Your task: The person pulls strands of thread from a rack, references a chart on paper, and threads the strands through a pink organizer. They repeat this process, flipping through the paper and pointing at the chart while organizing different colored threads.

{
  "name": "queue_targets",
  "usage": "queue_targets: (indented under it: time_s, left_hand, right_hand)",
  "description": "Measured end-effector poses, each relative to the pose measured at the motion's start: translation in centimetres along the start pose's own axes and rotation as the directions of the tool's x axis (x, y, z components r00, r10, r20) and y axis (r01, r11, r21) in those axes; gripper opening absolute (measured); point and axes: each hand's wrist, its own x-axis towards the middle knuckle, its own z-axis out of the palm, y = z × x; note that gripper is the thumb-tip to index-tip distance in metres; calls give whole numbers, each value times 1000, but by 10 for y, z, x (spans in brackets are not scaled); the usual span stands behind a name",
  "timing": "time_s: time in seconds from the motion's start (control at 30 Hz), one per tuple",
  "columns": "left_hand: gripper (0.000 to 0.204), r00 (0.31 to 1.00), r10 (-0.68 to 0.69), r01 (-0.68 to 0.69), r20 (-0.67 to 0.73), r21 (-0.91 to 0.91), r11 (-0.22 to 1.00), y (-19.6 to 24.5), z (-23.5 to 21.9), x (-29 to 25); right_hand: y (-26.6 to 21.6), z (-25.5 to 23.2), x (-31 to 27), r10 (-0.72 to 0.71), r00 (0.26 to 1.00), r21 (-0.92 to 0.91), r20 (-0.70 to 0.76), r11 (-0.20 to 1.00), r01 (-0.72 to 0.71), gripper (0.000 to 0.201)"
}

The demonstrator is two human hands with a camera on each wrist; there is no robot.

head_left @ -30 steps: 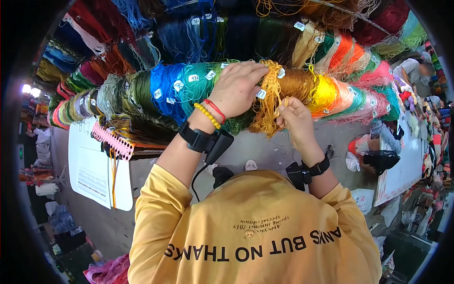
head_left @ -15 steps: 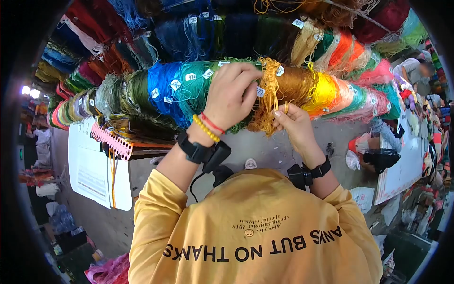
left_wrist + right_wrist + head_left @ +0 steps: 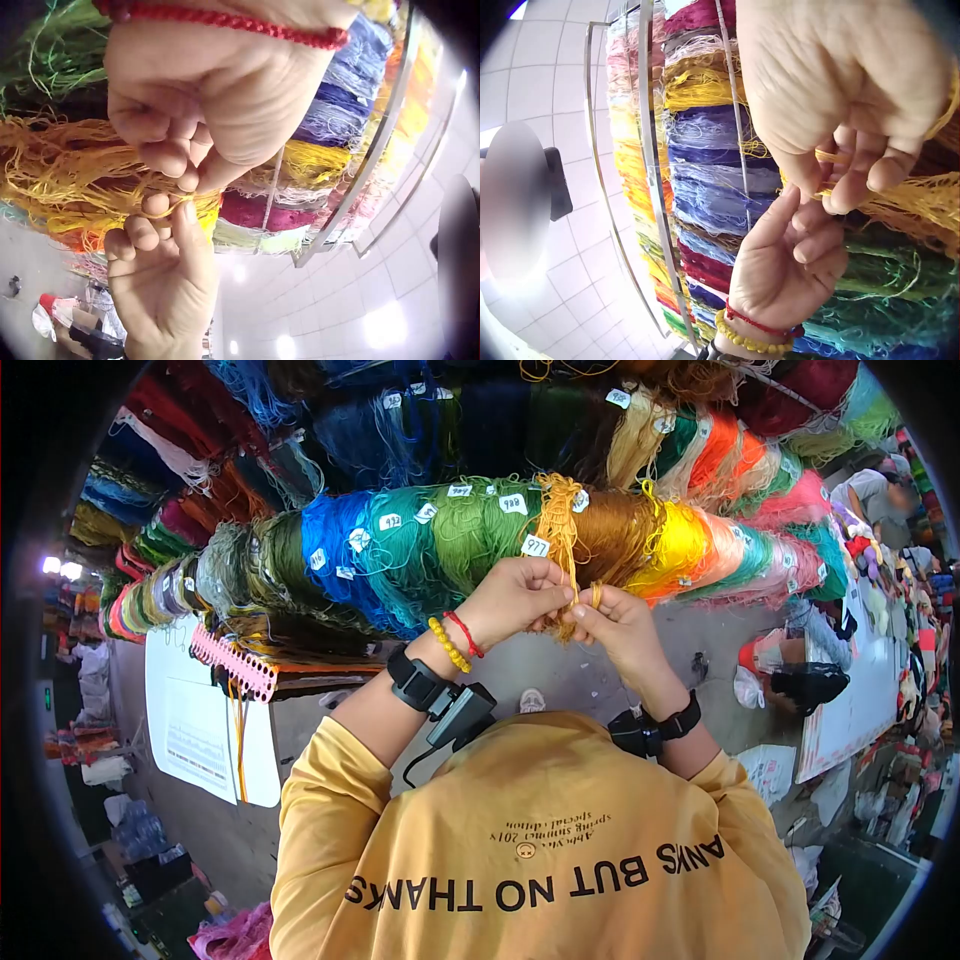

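In the head view a golden-yellow thread bundle (image 3: 558,520) hangs over the row of coloured skeins, beside a tag marked 977 (image 3: 536,546). At its lower end the left hand (image 3: 520,600) pinches strands between thumb and fingers. Close against it, the right hand (image 3: 620,625) holds a thin yellow strand, looped over a finger. Both wrist views show the fingertips of the left hand (image 3: 202,97) (image 3: 780,262) and right hand (image 3: 165,277) (image 3: 847,97) meeting at the yellow thread (image 3: 67,172) (image 3: 922,202). Curled fingers hide part of the strand.
Green skeins (image 3: 480,530) lie left of the bundle, brown (image 3: 620,535) and bright yellow ones (image 3: 680,545) right. More skeins hang behind. A pink holder with threads (image 3: 235,660) and a white board (image 3: 190,730) are at left. At right stand a white table (image 3: 850,690) and another person (image 3: 870,500).
The left hand has come down from the top of the skeins to the strands beside the right hand, uncovering the green skeins. The right hand keeps its hold, nearly in place.
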Motion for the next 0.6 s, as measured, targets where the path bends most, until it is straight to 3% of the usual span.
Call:
queue_targets:
  time_s: [0.2, 0.3, 0.4, 0.6]
  left_hand:
    - [11, 999, 0, -1, -47, -23, 1000, -3, 2, -1]
    - [11, 1000, 28, -28, 5, 12, 1000, -6, 3, 1]
    - [11, 997, 50, -45, -51, 79, 996, -4, 4, -1]
    - [11, 995, 66, -63, -80, 43, 997, -9, 5, -3]
  right_hand:
    - [1, -1, -1, 6, 1000, 5, -25, 1000, -6, 8]
    - [1, 0, -1, -17, 1000, -19, -5, 1000, 17, 7]
    - [-2, 3, -2, -3, 1000, -35, -17, 999, 2, 6]
    - [2, 0, 0, 3, 1000, -29, -21, 1000, -4, 7]
